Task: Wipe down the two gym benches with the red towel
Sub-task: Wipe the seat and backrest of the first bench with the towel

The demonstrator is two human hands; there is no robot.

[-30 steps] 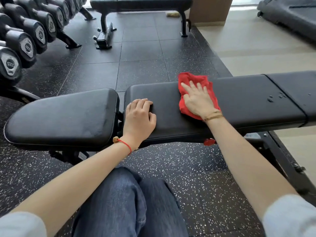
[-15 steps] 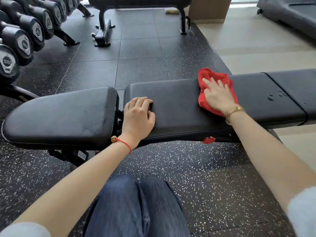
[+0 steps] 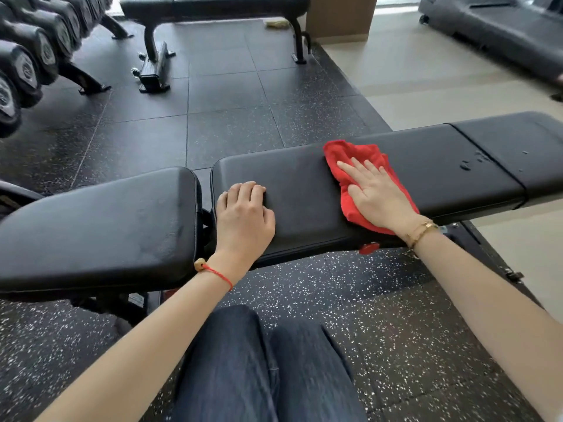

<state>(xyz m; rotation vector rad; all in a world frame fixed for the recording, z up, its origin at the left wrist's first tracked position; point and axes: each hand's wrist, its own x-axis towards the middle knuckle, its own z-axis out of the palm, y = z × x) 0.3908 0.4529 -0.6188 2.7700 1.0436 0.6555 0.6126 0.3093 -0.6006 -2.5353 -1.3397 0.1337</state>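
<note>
Near bench (image 3: 304, 190) — smooth black padded vinyl, faintly glossy; red towel (image 3: 359, 156) — soft, fuzzy cloth; floor (image 3: 231, 129) speckled matt rubber.

Nothing here can actually be read. The dumbbells (image 3: 18, 68) on the rack at the left have pale hexagonal plates on their ends with some kind of marking, but it's all blur, so no number or brand comes through. There's a small pale sticker (image 3: 137, 299) on the frame under the near bench (image 3: 100, 220), too tiny and shadowed to make out any text. The bench pads, the red towel (image 3: 362, 156) and the far bench (image 3: 213, 7) show no lettering or logos that can be read.
</note>
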